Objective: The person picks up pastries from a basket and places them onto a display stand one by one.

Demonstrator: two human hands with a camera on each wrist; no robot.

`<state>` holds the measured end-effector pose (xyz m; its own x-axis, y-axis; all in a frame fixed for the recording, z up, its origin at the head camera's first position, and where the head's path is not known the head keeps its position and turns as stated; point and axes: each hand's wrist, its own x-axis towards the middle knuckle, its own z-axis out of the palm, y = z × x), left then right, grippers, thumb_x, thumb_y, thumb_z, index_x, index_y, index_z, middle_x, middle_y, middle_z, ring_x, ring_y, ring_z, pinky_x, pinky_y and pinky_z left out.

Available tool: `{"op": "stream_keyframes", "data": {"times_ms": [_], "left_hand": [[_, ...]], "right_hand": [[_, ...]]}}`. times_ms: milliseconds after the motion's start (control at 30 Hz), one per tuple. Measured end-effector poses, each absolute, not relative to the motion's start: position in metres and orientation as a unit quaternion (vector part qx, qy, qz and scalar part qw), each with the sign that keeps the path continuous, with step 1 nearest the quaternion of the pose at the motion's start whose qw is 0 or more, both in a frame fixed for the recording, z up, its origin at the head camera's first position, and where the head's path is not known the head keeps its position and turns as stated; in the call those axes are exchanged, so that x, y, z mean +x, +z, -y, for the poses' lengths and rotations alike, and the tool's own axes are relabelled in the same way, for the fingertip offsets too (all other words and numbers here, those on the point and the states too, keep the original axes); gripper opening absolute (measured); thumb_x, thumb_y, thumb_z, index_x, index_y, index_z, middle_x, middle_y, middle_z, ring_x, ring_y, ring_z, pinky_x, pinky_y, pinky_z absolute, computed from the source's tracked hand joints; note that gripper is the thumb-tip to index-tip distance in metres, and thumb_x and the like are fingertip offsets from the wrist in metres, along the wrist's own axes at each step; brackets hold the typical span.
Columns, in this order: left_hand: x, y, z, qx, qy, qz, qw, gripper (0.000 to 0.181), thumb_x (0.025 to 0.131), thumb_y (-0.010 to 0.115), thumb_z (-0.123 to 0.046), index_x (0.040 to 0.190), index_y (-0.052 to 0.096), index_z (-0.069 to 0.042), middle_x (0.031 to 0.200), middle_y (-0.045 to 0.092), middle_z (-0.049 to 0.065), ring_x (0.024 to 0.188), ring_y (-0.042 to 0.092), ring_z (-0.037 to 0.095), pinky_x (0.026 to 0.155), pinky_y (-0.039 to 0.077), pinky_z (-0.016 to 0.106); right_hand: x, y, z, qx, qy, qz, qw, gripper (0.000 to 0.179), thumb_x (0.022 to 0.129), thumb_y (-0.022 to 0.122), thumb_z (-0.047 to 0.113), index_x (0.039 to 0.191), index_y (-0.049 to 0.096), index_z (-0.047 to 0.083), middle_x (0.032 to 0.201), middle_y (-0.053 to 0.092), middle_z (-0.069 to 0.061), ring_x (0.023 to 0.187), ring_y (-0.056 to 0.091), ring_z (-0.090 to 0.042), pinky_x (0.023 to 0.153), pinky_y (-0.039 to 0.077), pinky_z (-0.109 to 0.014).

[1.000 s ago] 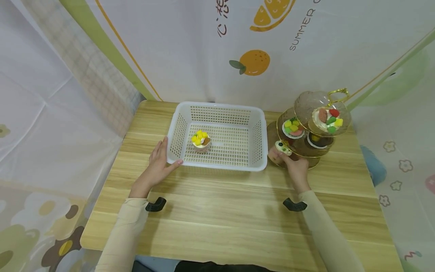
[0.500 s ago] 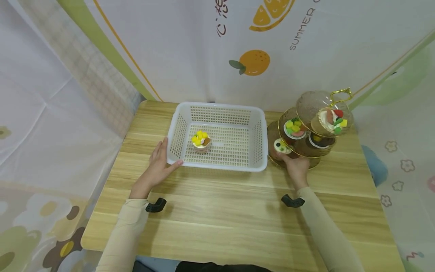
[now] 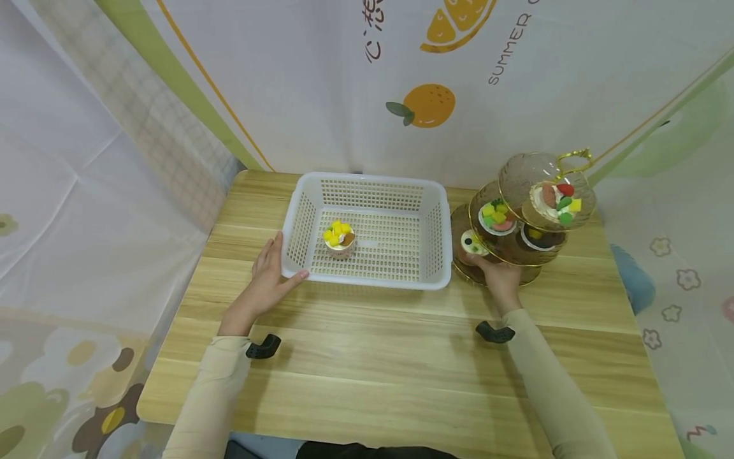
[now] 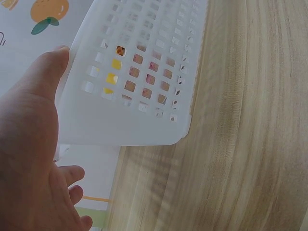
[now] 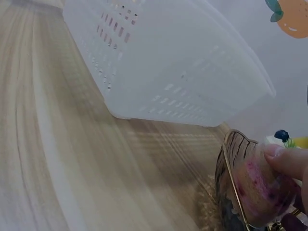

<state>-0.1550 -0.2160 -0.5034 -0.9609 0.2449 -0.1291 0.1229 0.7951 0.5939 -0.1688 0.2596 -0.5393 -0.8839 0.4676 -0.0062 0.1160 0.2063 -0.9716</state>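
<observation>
My right hand [image 3: 500,280] grips a small cake cup [image 3: 473,243] at the lowest tier of the tiered stand [image 3: 533,263]. In the right wrist view the cake cup [image 5: 262,187] is clear with pink layers, topped with white cream and a blueberry, and my thumb [image 5: 288,161] lies along its upper side. Part of that hand is hidden beneath the middle tier. My left hand [image 3: 265,280] rests at the near left corner of the white basket [image 3: 367,280], fingers extended along its left side and thumb at the front rim. Inside the basket stands a yellow-topped dessert cup [image 3: 339,240].
On the middle tier sit a fruit-topped cup [image 3: 496,217] and a dark chocolate cup [image 3: 539,237]. The top tier bears a larger fruit cream cake [image 3: 553,204], beside the gold handle [image 3: 575,162]. A printed curtain [image 3: 344,95] hangs behind the wooden table [image 3: 373,363].
The held cake cup has gone from tilted to more upright and shifted slightly back. The stand's upper tiers have nudged to the right. My left hand and the basket stay put.
</observation>
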Motion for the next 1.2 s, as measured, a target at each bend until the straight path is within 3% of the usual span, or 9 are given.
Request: {"op": "stream_keyframes", "data": {"times_ms": [433,767,1033,1133,1200], "left_hand": [[-0.153,-0.503,0.217,0.087,0.314,-0.940,0.097,0.103,0.086,0.051,-0.063,0.149,-0.019,-0.022,0.161,-0.010,0.008,0.148,-0.008,0.035,0.112,0.007,0.068],[-0.154,-0.504,0.217,0.098,0.314,-0.939,0.101,0.103,0.088,0.051,-0.061,0.149,-0.021,-0.021,0.160,-0.012,0.008,0.148,-0.010,0.034,0.114,0.000,0.065],[-0.154,-0.505,0.216,0.096,0.310,-0.940,0.099,0.103,0.088,0.051,-0.061,0.149,-0.020,-0.019,0.160,-0.011,0.009,0.148,-0.009,0.035,0.113,0.001,0.067],[-0.154,-0.504,0.216,0.094,0.311,-0.941,0.100,0.103,0.088,0.051,-0.061,0.149,-0.020,-0.019,0.160,-0.012,0.009,0.148,-0.009,0.035,0.112,0.002,0.067],[-0.154,-0.504,0.216,0.094,0.309,-0.942,0.097,0.103,0.088,0.051,-0.061,0.149,-0.020,-0.019,0.160,-0.011,0.009,0.148,-0.008,0.035,0.113,0.002,0.067]], "right_hand": [[-0.171,-0.544,-0.268,-0.172,0.571,0.799,0.079,0.080,0.071,0.083,0.023,0.139,0.040,0.022,0.142,0.048,0.000,0.134,0.043,-0.018,0.112,0.034,-0.033],[-0.168,-0.544,-0.275,-0.126,0.546,0.822,0.108,0.078,0.071,0.083,0.016,0.138,0.043,0.017,0.141,0.049,-0.003,0.133,0.043,-0.019,0.112,0.034,-0.033],[-0.133,-0.531,-0.274,-0.175,0.517,0.836,0.056,0.067,0.077,0.077,0.034,0.135,0.051,0.010,0.137,0.054,-0.011,0.129,0.049,-0.025,0.108,0.039,-0.039],[-0.117,-0.528,-0.270,-0.178,0.520,0.833,0.060,0.063,0.079,0.075,0.033,0.133,0.053,0.006,0.135,0.056,-0.013,0.128,0.051,-0.026,0.106,0.041,-0.040],[-0.109,-0.525,-0.265,-0.171,0.524,0.830,0.085,0.060,0.080,0.075,0.028,0.132,0.054,0.007,0.133,0.058,-0.013,0.124,0.054,-0.022,0.104,0.044,-0.033]]}}
